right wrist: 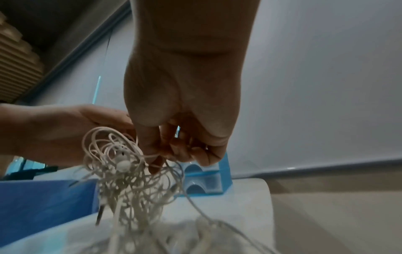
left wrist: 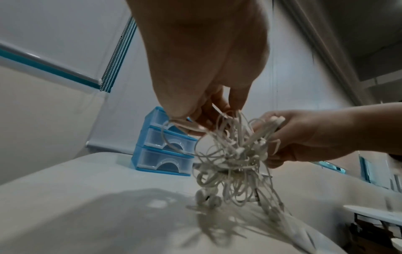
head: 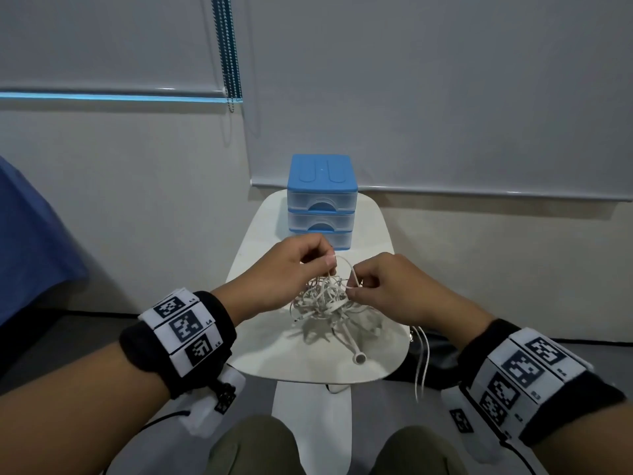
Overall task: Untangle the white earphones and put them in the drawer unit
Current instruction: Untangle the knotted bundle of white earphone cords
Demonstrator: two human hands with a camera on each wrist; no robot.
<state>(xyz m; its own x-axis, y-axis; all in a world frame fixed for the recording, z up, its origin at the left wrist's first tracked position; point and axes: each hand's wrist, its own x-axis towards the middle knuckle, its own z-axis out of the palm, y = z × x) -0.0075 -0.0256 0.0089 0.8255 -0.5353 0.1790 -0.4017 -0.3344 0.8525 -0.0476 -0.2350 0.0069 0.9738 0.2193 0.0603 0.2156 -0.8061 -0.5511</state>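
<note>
A tangled bundle of white earphones (head: 325, 299) hangs just above the small white table (head: 308, 358), its lower loops and an earbud (head: 359, 358) trailing onto the top. My left hand (head: 310, 262) pinches cords at the bundle's upper left. My right hand (head: 356, 286) pinches a strand at its upper right. In the left wrist view the earphones (left wrist: 234, 154) dangle between both hands. The right wrist view shows the earphones (right wrist: 130, 168) below my right hand's fingers (right wrist: 156, 154). Behind stands the blue drawer unit (head: 322, 200), its three clear drawers pushed in.
One cord (head: 423, 365) hangs off the table's right edge toward the floor. A blue cloth-covered surface (head: 30, 241) lies to the left. Wall and roller blinds (head: 445, 97) stand close behind the table. My knees (head: 257, 447) sit below the table's near edge.
</note>
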